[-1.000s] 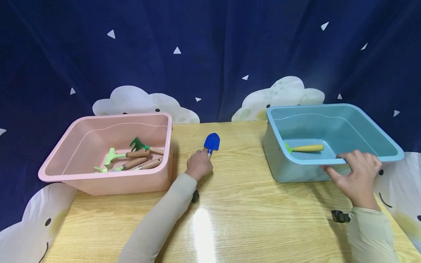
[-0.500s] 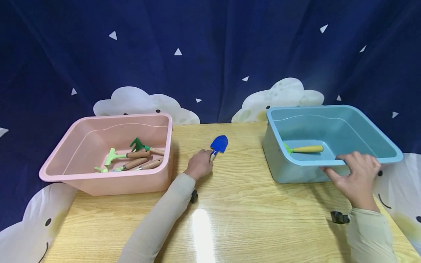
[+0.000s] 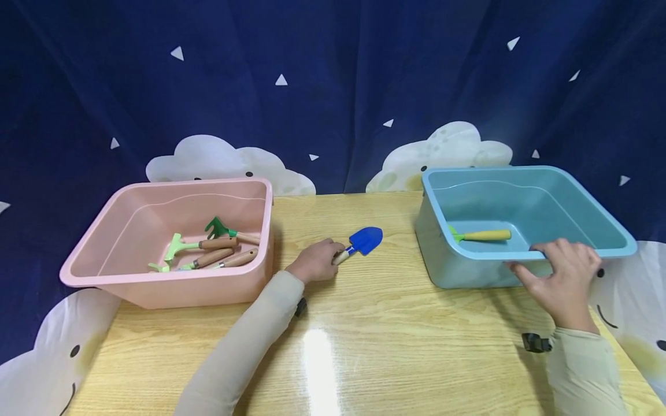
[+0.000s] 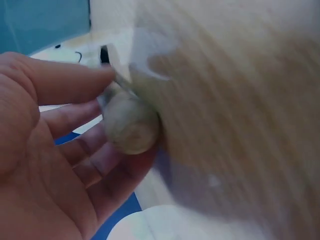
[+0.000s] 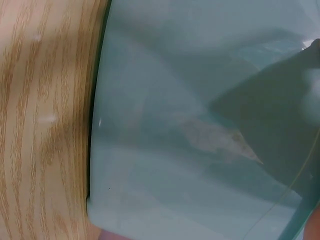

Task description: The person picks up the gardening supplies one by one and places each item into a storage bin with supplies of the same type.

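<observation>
A small trowel (image 3: pixel 366 240) with a blue blade and a pale wooden handle lies low over the table, between the two bins. My left hand (image 3: pixel 315 263) holds it by the handle, whose round end (image 4: pixel 132 130) shows between thumb and fingers in the left wrist view. The blade points right. At the right, my right hand (image 3: pixel 564 280) grips the near rim of a blue plastic bin (image 3: pixel 442 268), thumb outside and fingers over the edge. Inside that bin lies a tool with a yellow handle (image 3: pixel 488 235) and a light green head. The bin's wall (image 5: pixel 165 125) fills most of the right wrist view.
A pink bin (image 3: pixel 208 292) stands at the left with several small garden tools in it, including a green rake (image 3: pixel 217 227) and a light green rake (image 3: pixel 177 247). Wooden tabletop (image 3: pixel 380 341) lies between and before the bins. A dark blue curtain (image 3: pixel 333 104) hangs behind.
The trowel's blade has swung from pointing away to pointing right as my left hand turned and drew slightly nearer. The right hand stays on the blue bin's rim.
</observation>
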{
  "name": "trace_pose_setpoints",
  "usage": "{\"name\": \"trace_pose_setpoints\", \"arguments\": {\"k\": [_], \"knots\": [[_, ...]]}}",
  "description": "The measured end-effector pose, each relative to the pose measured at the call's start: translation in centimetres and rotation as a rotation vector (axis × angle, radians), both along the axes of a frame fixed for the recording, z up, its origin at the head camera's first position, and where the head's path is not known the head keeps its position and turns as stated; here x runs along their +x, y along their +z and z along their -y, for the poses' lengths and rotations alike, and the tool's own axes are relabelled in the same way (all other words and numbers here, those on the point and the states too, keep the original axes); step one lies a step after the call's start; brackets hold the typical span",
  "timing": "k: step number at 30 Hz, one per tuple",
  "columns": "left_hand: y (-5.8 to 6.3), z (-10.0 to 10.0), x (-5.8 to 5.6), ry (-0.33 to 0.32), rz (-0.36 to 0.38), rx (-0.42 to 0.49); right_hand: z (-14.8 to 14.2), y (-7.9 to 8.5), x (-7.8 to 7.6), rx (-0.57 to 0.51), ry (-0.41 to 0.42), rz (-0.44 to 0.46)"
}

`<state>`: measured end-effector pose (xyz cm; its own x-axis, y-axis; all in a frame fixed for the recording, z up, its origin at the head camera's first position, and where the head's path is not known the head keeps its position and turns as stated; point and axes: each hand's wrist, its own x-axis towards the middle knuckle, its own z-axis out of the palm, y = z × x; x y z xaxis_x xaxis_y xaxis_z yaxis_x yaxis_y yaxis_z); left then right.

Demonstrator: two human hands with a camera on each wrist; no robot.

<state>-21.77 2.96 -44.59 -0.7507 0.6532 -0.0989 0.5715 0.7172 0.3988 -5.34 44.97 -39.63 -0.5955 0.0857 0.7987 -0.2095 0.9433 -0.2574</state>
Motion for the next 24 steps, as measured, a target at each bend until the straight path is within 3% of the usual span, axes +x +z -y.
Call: {"name": "trace_pose_setpoints", "arguments": {"k": [5,10,17,24], "knots": [[0.3,-0.1,-0.3,-0.034,0.023,0.032,0.0,0.1,0.2,-0.002,-0.003,0.023],[0.6,0.0,-0.7,-0.02,0.137,0.093,0.0,0.1,0.2,-0.004,-0.001,0.02],[0.4,0.2,-1.0,-0.051,0.196,0.12,-0.1,0.2,0.2,0.014,-0.009,0.042],[0.3,0.7,-1.6,-0.068,0.363,0.162,-0.1,0.2,0.3,0.009,-0.004,0.057]]}}
